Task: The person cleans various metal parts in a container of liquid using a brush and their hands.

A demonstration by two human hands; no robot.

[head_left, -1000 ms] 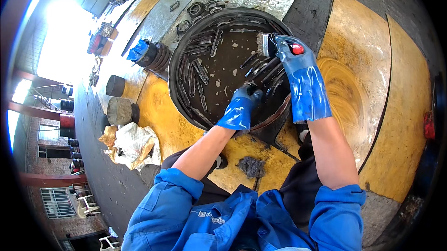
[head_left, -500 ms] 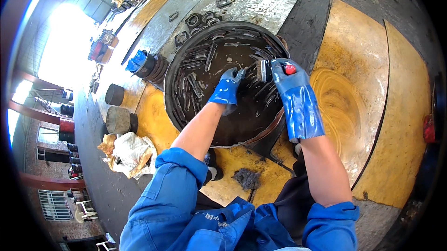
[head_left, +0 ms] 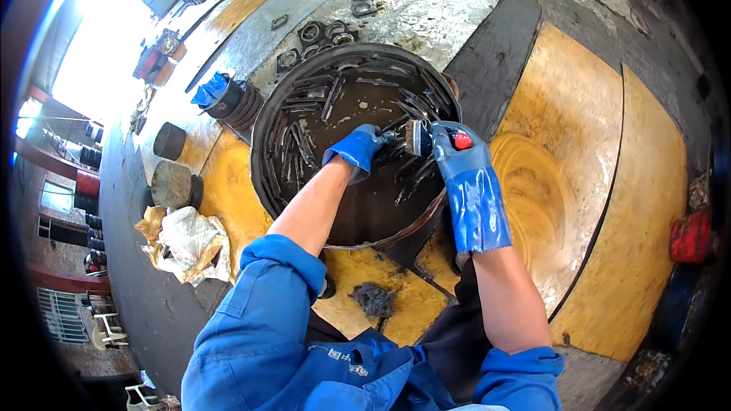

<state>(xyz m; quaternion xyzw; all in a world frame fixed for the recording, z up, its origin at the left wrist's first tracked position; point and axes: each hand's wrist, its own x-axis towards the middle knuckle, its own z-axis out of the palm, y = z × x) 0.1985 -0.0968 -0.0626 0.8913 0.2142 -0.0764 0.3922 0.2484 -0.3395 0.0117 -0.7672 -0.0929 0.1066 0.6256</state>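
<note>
A large round dark tub (head_left: 263, 175) stands in front of me, holding murky brown liquid. Many dark, narrow, shiny strips (head_left: 303, 144) lie in it, mostly around the sides. Over its right side my right hand (head_left: 461, 148), in a blue rubber glove, grips a flat brush (head_left: 418, 138) with a red handle end. The bristles point left. My left hand (head_left: 361, 147), gloved the same way, is closed above the liquid just left of the bristles. Its fingertips pinch something dark that I cannot make out against the strips.
Dark metal rings (head_left: 312, 32) sit beyond the tub. A blue-lined bucket (head_left: 221, 95) and a grey cylinder (head_left: 173, 185) stand to the left. White plastic bags (head_left: 192, 239) lie near my left arm, and a grey fibre wad (head_left: 373, 300) lies before me. Yellow boards (head_left: 567, 121) cover the floor at right.
The view has shifted a little. My left hand has turned its fingers rightward and closed them, coming nearer the brush. The right hand keeps its grip on the brush.
</note>
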